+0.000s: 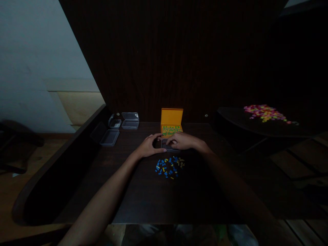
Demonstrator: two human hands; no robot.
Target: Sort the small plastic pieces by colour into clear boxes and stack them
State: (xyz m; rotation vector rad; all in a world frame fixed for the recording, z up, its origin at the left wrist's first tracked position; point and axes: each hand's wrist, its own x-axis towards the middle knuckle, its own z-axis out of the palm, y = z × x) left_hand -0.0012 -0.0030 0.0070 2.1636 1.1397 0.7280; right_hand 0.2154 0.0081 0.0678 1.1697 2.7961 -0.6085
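Observation:
My left hand (150, 146) braces a clear plastic box (167, 147) from its left side, thumb at the near edge and fingers at the far edge. Over the same box, my right hand (182, 141) has its fingers bent down together inside it. Whatever those fingertips hold is too small to make out. Just behind stands an orange case (172, 117) with its lid raised and green pieces (171, 129) inside. Nearer to me, small blue, yellow and tan pieces (170, 167) lie scattered on the dark tabletop.
Several clear boxes with raised lids, including one at the back (130, 124) and one in front of it (109, 138), sit on the left. A raised dark side panel (61, 164) borders that side. Pink and yellow pieces (266, 113) are heaped on a dark surface at right.

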